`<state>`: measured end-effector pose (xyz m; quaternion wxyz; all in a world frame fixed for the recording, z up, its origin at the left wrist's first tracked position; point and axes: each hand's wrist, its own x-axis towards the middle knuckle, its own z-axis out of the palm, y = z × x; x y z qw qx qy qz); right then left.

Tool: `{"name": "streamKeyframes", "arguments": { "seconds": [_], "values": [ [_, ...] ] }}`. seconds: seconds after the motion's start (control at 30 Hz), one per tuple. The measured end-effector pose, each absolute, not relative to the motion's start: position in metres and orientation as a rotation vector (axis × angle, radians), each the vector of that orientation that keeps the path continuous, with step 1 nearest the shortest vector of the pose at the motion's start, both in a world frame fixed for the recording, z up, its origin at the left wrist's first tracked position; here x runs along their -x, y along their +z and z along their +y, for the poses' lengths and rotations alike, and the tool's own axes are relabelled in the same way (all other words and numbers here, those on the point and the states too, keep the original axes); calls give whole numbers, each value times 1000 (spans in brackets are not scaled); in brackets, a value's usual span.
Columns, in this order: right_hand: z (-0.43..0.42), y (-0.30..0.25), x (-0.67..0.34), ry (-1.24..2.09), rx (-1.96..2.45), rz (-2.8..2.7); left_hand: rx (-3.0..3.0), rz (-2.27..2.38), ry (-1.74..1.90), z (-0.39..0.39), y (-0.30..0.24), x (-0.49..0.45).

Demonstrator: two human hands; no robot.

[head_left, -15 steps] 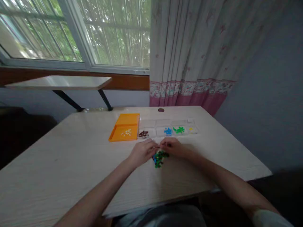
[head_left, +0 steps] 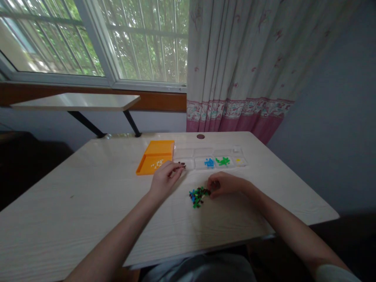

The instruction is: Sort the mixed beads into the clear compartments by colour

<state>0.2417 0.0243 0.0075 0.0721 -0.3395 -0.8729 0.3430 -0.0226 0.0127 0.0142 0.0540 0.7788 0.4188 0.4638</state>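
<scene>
My left hand [head_left: 166, 177] reaches over the near edge of the clear compartment tray [head_left: 202, 167], its fingers pinched together beside small brown pieces [head_left: 182, 165]. Whatever is in that pinch is too small to make out, and the hand partly hides the brown pieces. On the table lies a mixed pile of small green, blue and dark brown plastic pieces [head_left: 197, 197]. Curled at the pile's right edge is my right hand [head_left: 225, 183], thumb and fingertips drawn close by the dark pieces there; I cannot make out what they hold.
Left of the tray, an orange open case [head_left: 158, 147] holds white pieces [head_left: 158, 164]. Other tray compartments contain blue pieces [head_left: 209, 163], green pieces [head_left: 223, 161] and a little yellow [head_left: 238, 159]. A raised shelf [head_left: 79, 102] stands at the back left, by the window.
My hands, together above the pile before, are now apart. The left has moved left and forward to the brown pieces; the right has shifted slightly right, beside the pile.
</scene>
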Motion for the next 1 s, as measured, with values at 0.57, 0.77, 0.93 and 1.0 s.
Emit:
{"name": "streamKeyframes", "arguments": {
  "seconds": [0.57,0.77,0.93,1.0],
  "values": [
    [25,7,-237,1166,1022,-2483,-2299,1617,1292,26,4,25],
    [28,1,-235,1226,1091,-2310,-2272,1763,1162,37,-4,29],
    [26,1,-228,1259,1103,-2143,-2384,1503,1110,29,-2,26],
    [25,-1,-225,1303,1119,-2058,-2453,1323,1057,22,0,20]
  ]
}}
